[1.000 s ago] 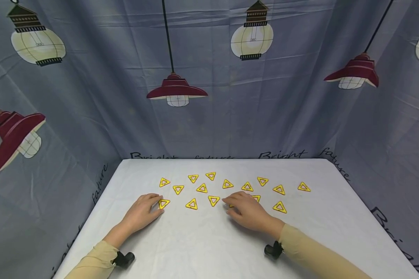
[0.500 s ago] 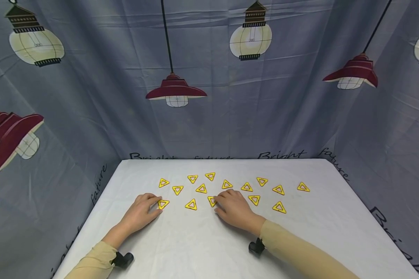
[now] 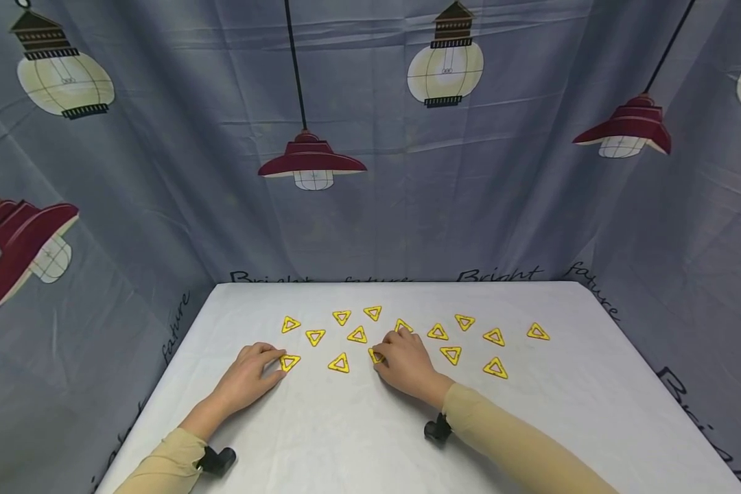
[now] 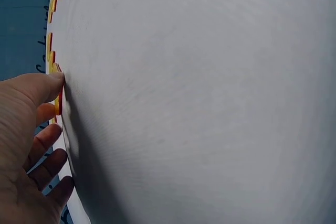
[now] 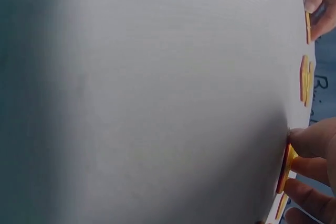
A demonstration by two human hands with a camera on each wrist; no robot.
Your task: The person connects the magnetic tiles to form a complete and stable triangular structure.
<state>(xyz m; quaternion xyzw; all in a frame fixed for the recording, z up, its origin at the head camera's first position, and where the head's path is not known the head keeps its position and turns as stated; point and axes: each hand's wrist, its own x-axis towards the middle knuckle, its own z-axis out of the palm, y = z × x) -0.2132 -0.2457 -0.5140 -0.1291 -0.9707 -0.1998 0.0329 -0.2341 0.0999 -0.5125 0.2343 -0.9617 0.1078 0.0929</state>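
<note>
Flat yellow triangles with open middles and dark edging lie scattered on the white table [image 3: 321, 439]. My left hand [image 3: 247, 374] pinches the leftmost front triangle [image 3: 289, 363] between thumb and index finger; its other fingers are spread apart in the left wrist view. Near the middle of the front row, my right hand [image 3: 407, 363] has thumb and index finger on another triangle [image 5: 286, 166], largely covered by the fingers in the head view. Between the hands lies one more triangle [image 3: 339, 363]. The right fingertips overlap a triangle [image 3: 403, 324] behind them.
Several more triangles lie in loose rows farther back, such as a triangle [image 3: 342, 317] at the rear and a triangle [image 3: 538, 331] at the far right. A grey-blue curtain [image 3: 370, 226] printed with lamps surrounds the table. Each wrist carries a small black camera [image 3: 437, 431].
My right hand has moved left from beside the middle front triangle onto it, uncovering a triangle on its right. The left hand has stayed at its triangle.
</note>
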